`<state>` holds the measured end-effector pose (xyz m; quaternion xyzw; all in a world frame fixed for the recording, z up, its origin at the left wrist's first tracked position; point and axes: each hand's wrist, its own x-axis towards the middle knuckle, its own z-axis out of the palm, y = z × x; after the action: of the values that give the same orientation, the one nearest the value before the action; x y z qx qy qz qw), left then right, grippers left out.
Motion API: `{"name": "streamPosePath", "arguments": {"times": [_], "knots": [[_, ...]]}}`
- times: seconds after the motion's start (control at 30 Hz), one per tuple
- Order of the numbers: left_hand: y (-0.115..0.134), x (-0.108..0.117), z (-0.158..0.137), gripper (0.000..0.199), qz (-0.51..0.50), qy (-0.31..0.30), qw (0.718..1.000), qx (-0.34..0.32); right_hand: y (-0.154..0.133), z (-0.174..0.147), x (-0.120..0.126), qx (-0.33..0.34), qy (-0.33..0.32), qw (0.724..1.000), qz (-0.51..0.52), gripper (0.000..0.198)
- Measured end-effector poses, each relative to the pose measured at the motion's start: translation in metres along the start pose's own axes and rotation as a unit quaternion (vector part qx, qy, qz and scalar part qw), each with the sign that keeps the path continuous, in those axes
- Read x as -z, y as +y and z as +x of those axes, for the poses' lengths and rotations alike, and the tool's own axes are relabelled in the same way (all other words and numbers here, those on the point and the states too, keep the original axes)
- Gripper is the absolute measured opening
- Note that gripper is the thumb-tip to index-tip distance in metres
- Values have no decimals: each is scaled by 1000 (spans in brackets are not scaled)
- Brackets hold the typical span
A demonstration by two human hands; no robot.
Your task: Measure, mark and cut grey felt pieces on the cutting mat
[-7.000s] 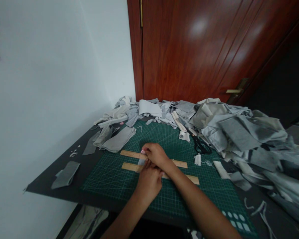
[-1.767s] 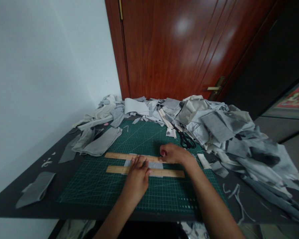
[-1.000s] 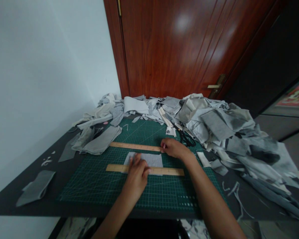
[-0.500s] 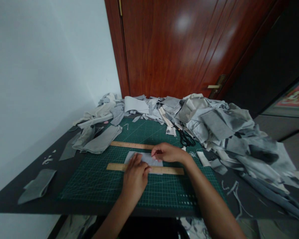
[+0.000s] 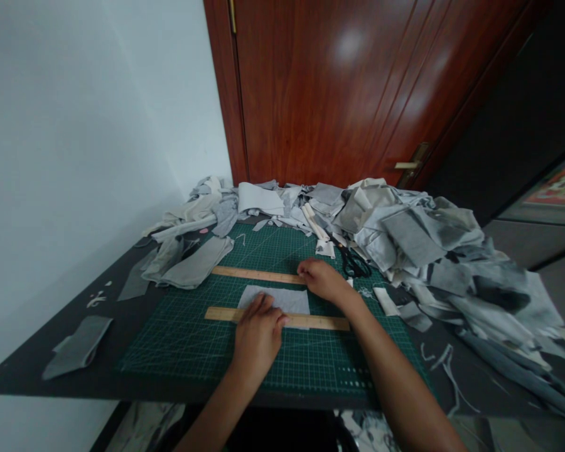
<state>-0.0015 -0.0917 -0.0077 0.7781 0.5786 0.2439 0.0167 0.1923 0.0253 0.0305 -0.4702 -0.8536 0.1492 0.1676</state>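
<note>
A small piece of light grey cloth [image 5: 275, 296] lies flat on the green cutting mat [image 5: 179, 339]. Across its near part rests a wooden ruler [image 5: 320, 322]. My left hand [image 5: 258, 326] presses on this ruler and the cloth, its fingers stretched forward and the thumb on the ruler. Beyond the cloth lies a second wooden ruler [image 5: 258, 274]. My right hand [image 5: 327, 280] is over that ruler's right part, fingers curled in and pinched together at it. What they hold, if anything, is hidden.
Black-handled scissors [image 5: 355, 262] lie right of my right hand. A big heap of grey and white fabric scraps [image 5: 405, 232] lines the back and right. Folded grey cloth [image 5: 200, 263] sits at the mat's left edge, another grey piece [image 5: 80, 345] on the dark table [image 5: 136, 392].
My right hand has moved away from the cloth, forward and slightly right, onto the far ruler. The left hand stays on the near ruler. The view has shifted slightly.
</note>
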Motion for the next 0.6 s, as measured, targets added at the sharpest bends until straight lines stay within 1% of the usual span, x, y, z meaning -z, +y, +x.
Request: {"name": "streamPosePath", "arguments": {"times": [0.03, 0.1, 0.17, 0.2, 0.27, 0.33, 0.37, 0.4, 0.43, 0.5, 0.57, 0.6], "knots": [[0, -1, 0, 13, -1, 0, 1000, 1, 0, 0, 1, -15, 4, 999, -47, 12], [-1, -2, -1, 13, -1, -3, 1000, 3, -1, -1, 3, -36, 0, 993, -117, 15], [0, -1, -1, 12, 4, -8, 1000, 5, 0, -1, 5, -35, -6, 989, -143, 20], [0, -1, -1, 12, 7, -11, 1000, 5, 0, -1, 5, -30, -2, 990, -140, 19], [1, 1, -1, 12, 10, -14, 1000, 5, -1, -1, 4, -17, 20, 995, -101, 14], [2, 3, -1, 13, 9, -12, 1000, 1, -4, -1, 3, 7, 35, 999, -21, 8], [2, 4, 0, 13, 8, -9, 1000, -1, -6, -1, 2, 25, 26, 999, 28, 5], [2, 5, 0, 14, 8, -7, 1000, -3, -8, -1, 1, 42, 1, 996, 78, 3], [1, 6, 0, 14, 6, -7, 1000, -7, -10, -2, 0, 58, -40, 990, 125, 2], [0, 8, 0, 16, 3, -12, 1000, -18, -13, -3, -2, 72, -137, 967, 201, 2], [-3, 11, -1, 19, -2, -17, 999, -30, -16, -4, -5, 71, -209, 945, 241, 3], [-3, 11, -1, 21, -4, -17, 999, -37, -17, -5, -6, 69, -227, 940, 246, 4]]}}
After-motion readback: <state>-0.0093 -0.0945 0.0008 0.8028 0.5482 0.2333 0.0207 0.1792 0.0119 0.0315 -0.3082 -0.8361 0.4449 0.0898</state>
